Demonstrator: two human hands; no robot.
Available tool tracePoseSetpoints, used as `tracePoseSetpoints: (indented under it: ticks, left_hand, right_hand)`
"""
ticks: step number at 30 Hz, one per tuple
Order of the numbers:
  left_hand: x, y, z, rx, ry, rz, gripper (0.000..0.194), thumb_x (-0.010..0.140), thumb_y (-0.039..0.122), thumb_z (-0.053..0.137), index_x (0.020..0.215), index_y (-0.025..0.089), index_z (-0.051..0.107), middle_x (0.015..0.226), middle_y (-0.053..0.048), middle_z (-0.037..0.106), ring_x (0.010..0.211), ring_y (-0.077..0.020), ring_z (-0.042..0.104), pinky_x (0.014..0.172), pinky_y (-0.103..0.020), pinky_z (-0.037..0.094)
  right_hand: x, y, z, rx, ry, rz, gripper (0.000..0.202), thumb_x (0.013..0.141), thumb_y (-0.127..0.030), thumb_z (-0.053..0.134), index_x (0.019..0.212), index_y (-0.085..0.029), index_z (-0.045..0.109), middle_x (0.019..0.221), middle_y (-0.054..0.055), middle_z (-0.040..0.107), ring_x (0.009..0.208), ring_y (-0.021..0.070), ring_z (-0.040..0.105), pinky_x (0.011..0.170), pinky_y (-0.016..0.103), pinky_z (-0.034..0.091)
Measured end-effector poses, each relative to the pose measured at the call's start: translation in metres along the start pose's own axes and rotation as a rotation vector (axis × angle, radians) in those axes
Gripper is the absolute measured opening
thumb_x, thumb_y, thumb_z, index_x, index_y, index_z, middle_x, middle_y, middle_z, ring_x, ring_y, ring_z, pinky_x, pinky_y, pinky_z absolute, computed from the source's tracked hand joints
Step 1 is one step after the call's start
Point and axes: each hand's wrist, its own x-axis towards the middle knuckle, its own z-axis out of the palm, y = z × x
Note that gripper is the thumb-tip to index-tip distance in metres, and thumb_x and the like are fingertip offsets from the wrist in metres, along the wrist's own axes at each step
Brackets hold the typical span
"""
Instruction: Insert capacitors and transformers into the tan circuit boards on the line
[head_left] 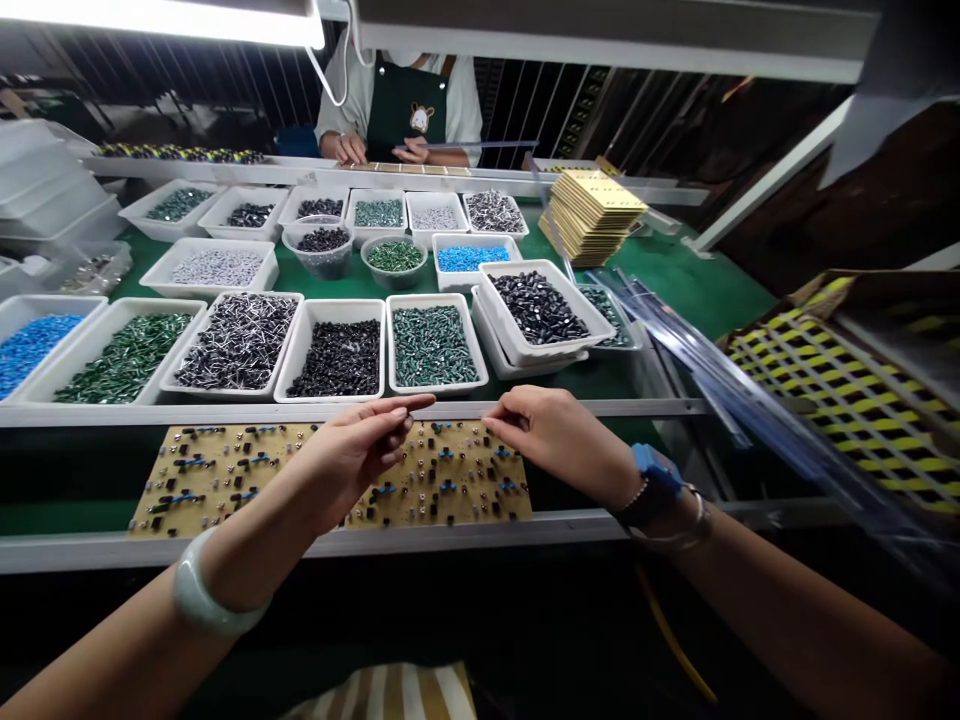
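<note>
Circuit board (469,505) (1 panel or 2, unclear) lay below both hands, long axis left-right. Left hand (349,455), half-curled, crossed its middle; right hand (559,440), thumb and finger nearly closed, was near its far right corner. Held contents: could not tell.

Head cam, worn, faces fwd & down, bench close below.
</note>
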Motion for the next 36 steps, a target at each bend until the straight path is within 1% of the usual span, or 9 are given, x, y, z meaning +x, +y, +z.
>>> tracePoseSetpoints:
  ticks: [3,6,9,12,15,19,26,32,36]
  left_hand:
    - [0.000,0.000,-0.001,0.088,-0.010,-0.008,0.037,0.077,0.021,0.085,0.112,0.013,0.077,0.085,-0.005,0.068,0.067,-0.0050,0.057,0.060,-0.011,0.046]
    - [0.002,-0.002,-0.003,0.178,-0.013,0.033,0.032,0.076,0.027,0.088,0.103,0.014,0.076,0.095,-0.008,0.074,0.075,-0.0091,0.065,0.068,-0.015,0.051]
    - [0.004,-0.005,-0.005,0.253,-0.032,0.096,0.031,0.076,0.033,0.088,0.095,0.014,0.075,0.094,-0.009,0.075,0.077,-0.0120,0.067,0.070,-0.019,0.053]
    - [0.003,-0.006,-0.003,0.319,-0.041,0.113,0.033,0.074,0.036,0.088,0.094,0.013,0.075,0.089,-0.009,0.074,0.077,-0.0147,0.067,0.070,-0.021,0.053]
    - [0.002,-0.005,0.000,0.365,-0.044,0.117,0.035,0.073,0.039,0.088,0.092,0.013,0.076,0.086,-0.009,0.073,0.076,-0.0158,0.065,0.067,-0.023,0.051]
    - [0.002,-0.004,-0.001,0.525,-0.058,0.137,0.035,0.077,0.043,0.084,0.096,0.014,0.078,0.086,-0.007,0.071,0.070,-0.0125,0.058,0.062,-0.020,0.044]
    - [0.004,-0.013,-0.010,1.066,-0.063,0.410,0.021,0.093,0.038,0.066,0.097,0.019,0.074,0.091,-0.005,0.070,0.079,-0.0170,0.060,0.072,-0.025,0.044]
    - [0.008,-0.018,-0.010,1.443,-0.076,0.608,0.013,0.096,0.025,0.060,0.095,0.020,0.072,0.095,-0.005,0.064,0.091,-0.0209,0.061,0.088,-0.032,0.046]
    - [0.009,-0.019,-0.009,1.513,-0.094,0.613,0.013,0.097,0.024,0.059,0.095,0.019,0.070,0.094,-0.006,0.063,0.091,-0.0215,0.061,0.088,-0.033,0.046]
  right_hand:
    - [-0.002,0.000,-0.001,0.121,-0.005,0.029,0.023,0.097,-0.034,0.064,0.088,-0.016,0.076,0.087,0.006,0.071,0.082,0.0204,0.064,0.075,0.029,0.043]
    - [-0.001,0.000,-0.006,0.627,-0.009,0.210,0.028,0.094,-0.040,0.065,0.106,-0.018,0.077,0.090,0.006,0.070,0.080,0.0176,0.061,0.067,0.025,0.046]
    - [0.001,0.000,-0.011,1.295,0.020,0.494,0.023,0.089,-0.022,0.064,0.109,-0.017,0.075,0.098,0.006,0.067,0.072,0.0100,0.055,0.054,0.015,0.046]
    - [0.000,-0.003,-0.011,1.556,0.031,0.640,0.025,0.081,-0.005,0.061,0.100,-0.015,0.074,0.109,0.009,0.067,0.073,0.0069,0.056,0.059,0.009,0.052]
    - [-0.003,-0.007,-0.006,1.577,-0.024,0.663,0.023,0.084,-0.004,0.064,0.102,-0.014,0.073,0.106,0.011,0.068,0.067,0.0057,0.055,0.055,0.007,0.050]
    - [-0.009,-0.008,0.003,1.554,-0.028,0.613,0.016,0.090,-0.021,0.072,0.104,-0.013,0.072,0.097,0.010,0.070,0.056,0.0040,0.043,0.043,0.008,0.036]
    - [-0.017,-0.007,0.003,1.395,-0.051,0.508,0.046,0.077,-0.056,0.085,0.085,-0.013,0.069,0.072,0.003,0.062,0.052,0.0040,0.031,0.044,0.015,0.023]
    - [-0.019,-0.009,0.003,1.316,-0.087,0.445,0.049,0.077,-0.046,0.088,0.113,-0.016,0.073,0.092,0.005,0.067,0.057,0.0050,0.032,0.047,0.019,0.024]
    - [-0.020,-0.009,0.002,1.300,-0.089,0.432,0.041,0.079,-0.048,0.086,0.095,-0.015,0.069,0.093,0.005,0.069,0.057,0.0047,0.033,0.047,0.019,0.023]
